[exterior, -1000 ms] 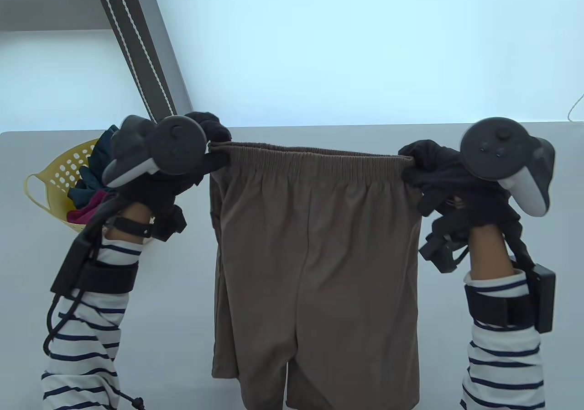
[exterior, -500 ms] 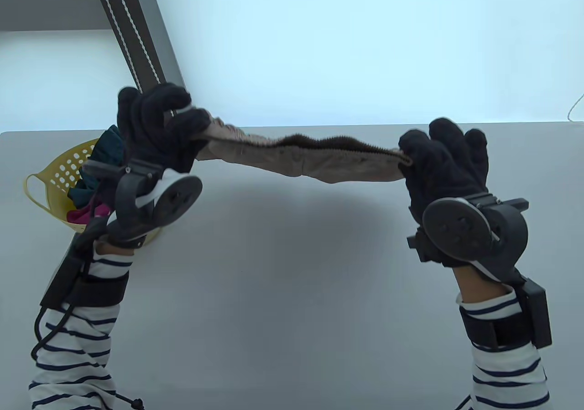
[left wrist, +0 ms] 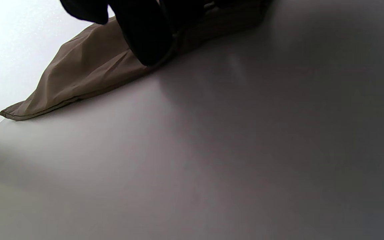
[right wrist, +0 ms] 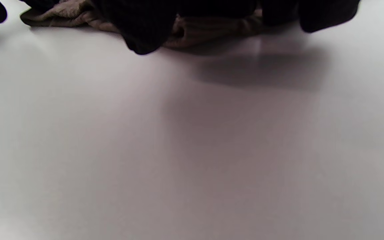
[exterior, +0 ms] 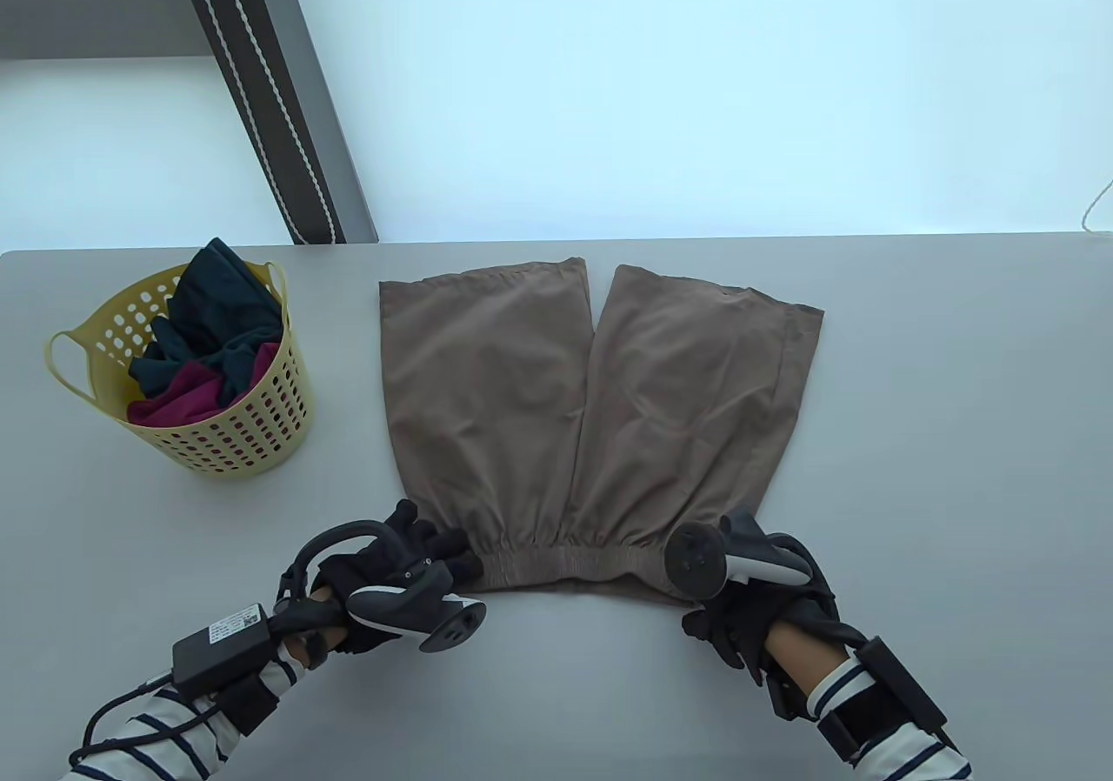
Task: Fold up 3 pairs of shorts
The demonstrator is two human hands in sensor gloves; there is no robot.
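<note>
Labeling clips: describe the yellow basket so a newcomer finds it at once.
Start at the grey table; brown shorts lie spread flat at its middle. Left of them, apart from the cloth, stands the yellow basket: perforated plastic, loop handles, stuffed with dark teal and magenta garments, the only upright container there.

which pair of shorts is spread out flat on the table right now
The brown shorts, laid flat with the waistband toward the person and both hands at its ends. The dark teal and magenta garments are bunched in the yellow basket.

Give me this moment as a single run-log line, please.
brown shorts: flat on table, waistband nearest person | left hand: at waistband's left end | right hand: at right end | basket: more clothes
</note>
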